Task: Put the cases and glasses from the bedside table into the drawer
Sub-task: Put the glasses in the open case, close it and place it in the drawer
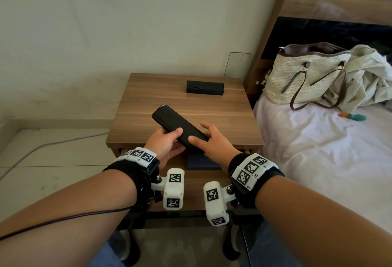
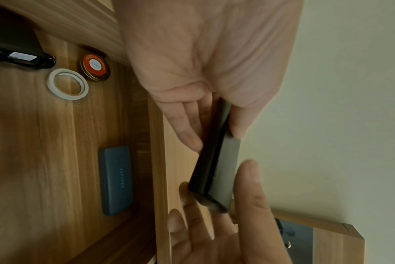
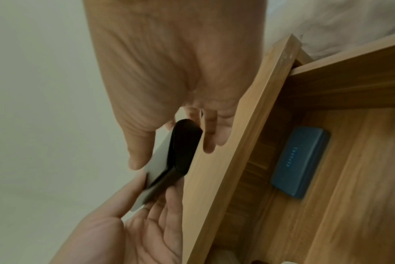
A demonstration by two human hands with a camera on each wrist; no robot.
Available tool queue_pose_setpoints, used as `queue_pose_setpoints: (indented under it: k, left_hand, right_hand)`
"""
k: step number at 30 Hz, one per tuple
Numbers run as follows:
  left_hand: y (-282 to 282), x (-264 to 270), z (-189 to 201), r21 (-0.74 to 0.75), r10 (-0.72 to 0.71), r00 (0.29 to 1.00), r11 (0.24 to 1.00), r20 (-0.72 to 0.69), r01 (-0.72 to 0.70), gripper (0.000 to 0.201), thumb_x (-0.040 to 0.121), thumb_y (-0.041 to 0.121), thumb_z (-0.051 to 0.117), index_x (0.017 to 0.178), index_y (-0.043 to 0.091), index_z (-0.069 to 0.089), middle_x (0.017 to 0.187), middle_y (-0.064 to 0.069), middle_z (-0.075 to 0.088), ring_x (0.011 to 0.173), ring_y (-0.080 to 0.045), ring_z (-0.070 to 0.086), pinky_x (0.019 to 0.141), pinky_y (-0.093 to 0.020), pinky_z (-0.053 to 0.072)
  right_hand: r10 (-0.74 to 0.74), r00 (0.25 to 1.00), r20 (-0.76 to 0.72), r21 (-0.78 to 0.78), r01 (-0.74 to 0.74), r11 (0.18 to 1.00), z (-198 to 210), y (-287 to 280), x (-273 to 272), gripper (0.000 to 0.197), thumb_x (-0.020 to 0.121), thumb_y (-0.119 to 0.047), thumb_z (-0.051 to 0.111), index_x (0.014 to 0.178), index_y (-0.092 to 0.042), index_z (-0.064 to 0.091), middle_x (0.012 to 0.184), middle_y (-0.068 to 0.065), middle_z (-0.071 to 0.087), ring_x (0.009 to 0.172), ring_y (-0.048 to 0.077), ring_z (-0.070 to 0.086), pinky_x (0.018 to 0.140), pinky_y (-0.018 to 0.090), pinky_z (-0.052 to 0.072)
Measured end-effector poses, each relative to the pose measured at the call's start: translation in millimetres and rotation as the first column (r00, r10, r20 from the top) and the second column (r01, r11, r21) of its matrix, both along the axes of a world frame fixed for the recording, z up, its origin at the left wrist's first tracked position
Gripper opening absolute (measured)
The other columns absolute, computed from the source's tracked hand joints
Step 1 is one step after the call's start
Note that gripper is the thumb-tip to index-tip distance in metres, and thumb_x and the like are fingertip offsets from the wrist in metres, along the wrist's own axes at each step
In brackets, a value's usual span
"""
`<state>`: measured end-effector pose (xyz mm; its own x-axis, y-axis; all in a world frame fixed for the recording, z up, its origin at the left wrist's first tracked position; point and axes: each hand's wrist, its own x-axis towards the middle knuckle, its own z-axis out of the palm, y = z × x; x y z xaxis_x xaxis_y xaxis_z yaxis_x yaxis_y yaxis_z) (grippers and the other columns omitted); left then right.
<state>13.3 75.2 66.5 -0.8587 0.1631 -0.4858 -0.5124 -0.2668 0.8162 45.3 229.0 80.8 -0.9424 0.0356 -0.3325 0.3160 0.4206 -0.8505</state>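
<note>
Both hands hold a long black case [image 1: 179, 130] above the front edge of the wooden bedside table [image 1: 222, 118]. My left hand [image 1: 167, 141] grips its near left side with thumb on top and fingers beneath. My right hand [image 1: 209, 139] pinches the near end, thumb on top. The same black case [image 2: 217, 166] shows between both hands in the left wrist view, and again as a case [image 3: 180, 148] in the right wrist view. A second black case [image 1: 205, 87] lies at the back of the tabletop. A blue case [image 1: 202, 161] lies in the open drawer [image 1: 191, 192] below.
In the drawer lie a white tape ring [image 2: 67, 84], a round red tin [image 2: 95, 68] and a black charger [image 2: 18, 57]. A woven handbag [image 1: 305, 76] and crumpled cloth [image 1: 364, 76] sit on the bed [image 1: 318, 150] to the right. A wall stands behind the table.
</note>
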Motion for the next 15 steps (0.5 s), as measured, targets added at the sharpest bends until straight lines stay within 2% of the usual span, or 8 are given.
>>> queue_pose_setpoints:
  k: [3, 6, 10, 15]
  left_hand:
    - [-1, -1, 1, 0.022, 0.012, 1.000, 1.000, -0.011, -0.012, 0.031, 0.094, 0.013, 0.057, 0.125, 0.013, 0.053, 0.124, -0.011, 0.065, 0.100, -0.024, 0.066, 0.071, -0.031, 0.055]
    - [-2, -1, 1, 0.031, 0.013, 0.999, 0.999, -0.030, -0.012, 0.039, 0.093, 0.010, 0.058, 0.131, 0.010, 0.052, 0.129, -0.012, 0.063, 0.104, -0.025, 0.066, 0.069, -0.031, 0.056]
    - [-5, -4, 3, 0.035, 0.057, 0.996, 0.998, -0.062, -0.055, 0.040, 0.090, 0.012, 0.063, 0.129, 0.013, 0.053, 0.130, -0.012, 0.062, 0.115, -0.028, 0.062, 0.079, -0.037, 0.056]
    - [-20, -13, 4, -0.045, 0.203, 0.976, 0.977, -0.084, -0.207, 0.047, 0.086, 0.017, 0.068, 0.129, 0.018, 0.047, 0.125, -0.008, 0.058, 0.110, -0.026, 0.062, 0.080, -0.037, 0.056]
  right_hand:
    - [-0.088, 0.991, 0.106, -0.166, 0.104, 0.981, 0, 1, 0, 0.065, 0.089, -0.037, 0.060, 0.144, -0.027, 0.027, 0.124, 0.010, 0.057, 0.095, 0.020, 0.067, 0.085, 0.038, 0.057]
    - [-0.126, 0.978, 0.165, -0.273, 0.168, 0.947, -1, 1, 1, 0.051, 0.092, -0.028, 0.057, 0.138, -0.022, 0.035, 0.121, 0.015, 0.062, 0.093, 0.023, 0.068, 0.083, 0.038, 0.057]
    - [-0.117, 0.981, 0.152, -0.247, 0.153, 0.957, -1, 5, 2, 0.041, 0.092, -0.026, 0.057, 0.130, -0.023, 0.043, 0.120, 0.013, 0.063, 0.089, 0.020, 0.066, 0.073, 0.031, 0.052]
    - [-0.100, 0.982, 0.160, -0.208, 0.132, 0.969, -4, 14, 4, 0.038, 0.094, -0.024, 0.055, 0.129, -0.025, 0.043, 0.106, 0.007, 0.062, 0.078, 0.014, 0.061, 0.056, 0.024, 0.042]
